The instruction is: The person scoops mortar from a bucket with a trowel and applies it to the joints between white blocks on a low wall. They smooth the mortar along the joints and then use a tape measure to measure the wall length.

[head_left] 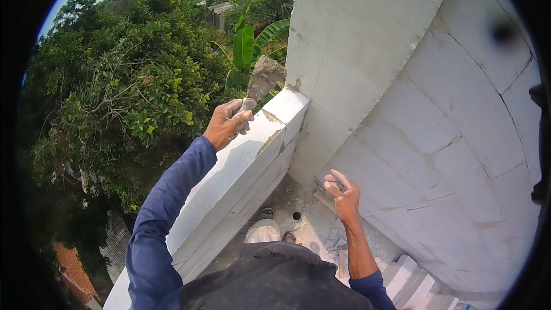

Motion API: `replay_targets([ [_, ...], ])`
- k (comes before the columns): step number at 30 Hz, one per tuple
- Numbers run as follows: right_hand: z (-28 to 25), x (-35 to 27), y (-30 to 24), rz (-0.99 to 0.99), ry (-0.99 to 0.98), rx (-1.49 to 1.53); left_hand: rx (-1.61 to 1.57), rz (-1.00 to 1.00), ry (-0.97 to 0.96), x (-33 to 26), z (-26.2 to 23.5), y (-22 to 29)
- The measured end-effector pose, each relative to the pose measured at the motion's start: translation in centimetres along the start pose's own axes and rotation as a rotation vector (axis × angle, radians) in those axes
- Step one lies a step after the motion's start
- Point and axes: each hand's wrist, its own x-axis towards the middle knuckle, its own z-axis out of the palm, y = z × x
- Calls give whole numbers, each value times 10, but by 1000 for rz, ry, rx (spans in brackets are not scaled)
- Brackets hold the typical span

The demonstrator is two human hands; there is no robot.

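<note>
My left hand (228, 123) is closed around the handle of a putty knife (263, 83), raised over the outer side of a low wall of white blocks (229, 161). Grey mortar cakes its blade, which points up toward a tall pale column (350, 40). Mortar smears mark the joint (271, 116) near the last block, where the wall meets the column. My right hand (342, 194) hovers over the floor on the inner side, its fingers curled in. Whitish dust coats those fingers, and whatever may be between them cannot be made out.
A large block wall (436, 132) rises on the right. Below me, the floor (304, 229) has a round hole (297, 216), and stacked white blocks (410, 281) lie at lower right. Beyond the low wall, the ground drops away to trees (132, 69) and tiled roofs (74, 267).
</note>
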Motion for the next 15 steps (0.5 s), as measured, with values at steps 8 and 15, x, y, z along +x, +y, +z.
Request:
replay_targets([
  [8,-28,87,-108,-461,622,-412,506,400,-78,105,-59,-90],
  [15,-1,137,-139,-626,718,-681,541,606,-83,158,-64,-169],
])
